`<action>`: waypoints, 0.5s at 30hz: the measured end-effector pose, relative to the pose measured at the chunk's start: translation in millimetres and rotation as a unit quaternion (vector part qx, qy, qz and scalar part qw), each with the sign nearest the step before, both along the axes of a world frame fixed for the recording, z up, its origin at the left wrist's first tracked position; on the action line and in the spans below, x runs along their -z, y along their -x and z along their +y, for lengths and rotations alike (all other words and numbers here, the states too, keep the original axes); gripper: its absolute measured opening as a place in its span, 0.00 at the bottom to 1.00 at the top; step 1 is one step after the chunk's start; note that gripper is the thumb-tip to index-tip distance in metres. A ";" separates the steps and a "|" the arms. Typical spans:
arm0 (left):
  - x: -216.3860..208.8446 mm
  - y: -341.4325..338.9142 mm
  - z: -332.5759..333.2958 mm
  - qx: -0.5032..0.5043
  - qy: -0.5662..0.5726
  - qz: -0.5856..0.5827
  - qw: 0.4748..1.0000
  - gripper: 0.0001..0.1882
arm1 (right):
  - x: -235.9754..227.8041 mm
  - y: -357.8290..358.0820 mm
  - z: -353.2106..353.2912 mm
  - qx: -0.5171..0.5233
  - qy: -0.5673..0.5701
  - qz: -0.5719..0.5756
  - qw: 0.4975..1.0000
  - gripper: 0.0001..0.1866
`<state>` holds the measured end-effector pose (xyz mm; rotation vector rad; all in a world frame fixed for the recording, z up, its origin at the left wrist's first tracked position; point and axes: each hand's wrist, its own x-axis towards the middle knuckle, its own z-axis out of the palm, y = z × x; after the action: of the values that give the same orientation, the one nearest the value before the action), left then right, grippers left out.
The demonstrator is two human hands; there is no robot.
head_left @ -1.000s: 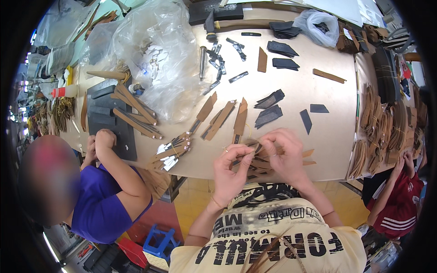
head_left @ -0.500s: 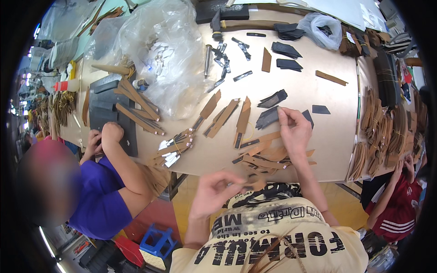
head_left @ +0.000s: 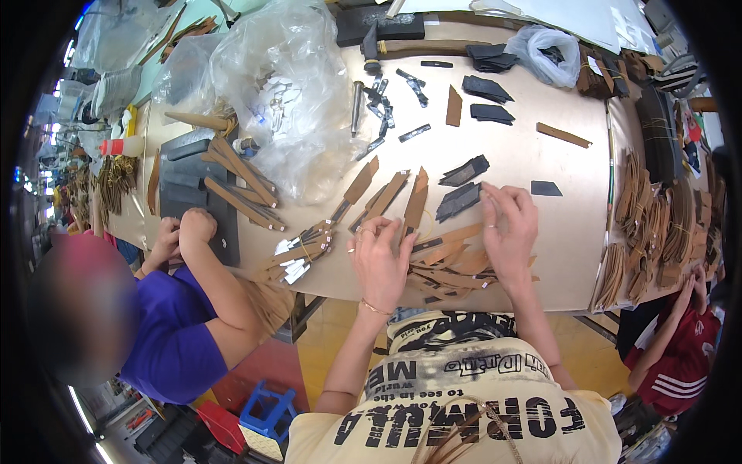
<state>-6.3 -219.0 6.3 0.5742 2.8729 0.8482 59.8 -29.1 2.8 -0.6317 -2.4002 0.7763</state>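
Observation:
My left hand [head_left: 380, 259] is over the table, palm down, its thumb and index finger apart at the lower end of a brown leather strap piece [head_left: 417, 195]. Beside it lie more brown strap pieces [head_left: 384, 197], some with dark ends. My right hand [head_left: 512, 232] has its thumb and fingertips drawn together at the right edge of a small stack of black slanted pieces [head_left: 457, 203]; what they pinch is hidden. Another stack of black pieces [head_left: 464, 170] lies just beyond. Below, between my hands, is a loose pile of brown straps [head_left: 448, 277].
A hammer [head_left: 421, 48] lies at the back, near black metal clips [head_left: 379, 100] and a punch [head_left: 356, 108]. A clear plastic bag [head_left: 286, 85] holds white bits. At left a co-worker in purple [head_left: 174, 325] works at a dark board [head_left: 193, 166]. Bundled straps [head_left: 634, 209] lie right.
My left hand has moved up and forward from near my body to the brown strap pieces. The strap piece it carried no longer shows in it. My right hand has shifted slightly right.

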 end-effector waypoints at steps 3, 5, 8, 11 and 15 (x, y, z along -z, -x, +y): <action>9.8 -0.5 -3.6 0.008 -0.043 0.034 0.998 0.13 | -3.7 -0.4 -10.7 -0.108 0.031 0.014 0.994 0.11; 10.6 0.2 -6.7 -0.010 -0.112 -0.012 0.994 0.11 | -5.1 1.3 -21.6 -0.186 0.031 0.003 0.982 0.12; 3.5 4.0 -11.2 -0.071 -0.302 -0.254 0.916 0.09 | -6.6 6.9 -36.9 -0.244 0.028 0.012 0.969 0.14; -9.4 6.2 -15.0 -0.100 -0.409 -0.380 0.823 0.07 | -9.0 12.5 -43.2 -0.256 0.041 0.038 0.965 0.15; -24.0 8.4 -17.7 -0.062 -0.443 -0.426 0.787 0.08 | -13.7 14.2 -36.5 -0.266 0.107 0.048 0.957 0.12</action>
<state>-14.7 -236.7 30.3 -0.0210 1.5889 1.8733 45.6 -65.6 16.4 -0.0054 -2.4365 1.2666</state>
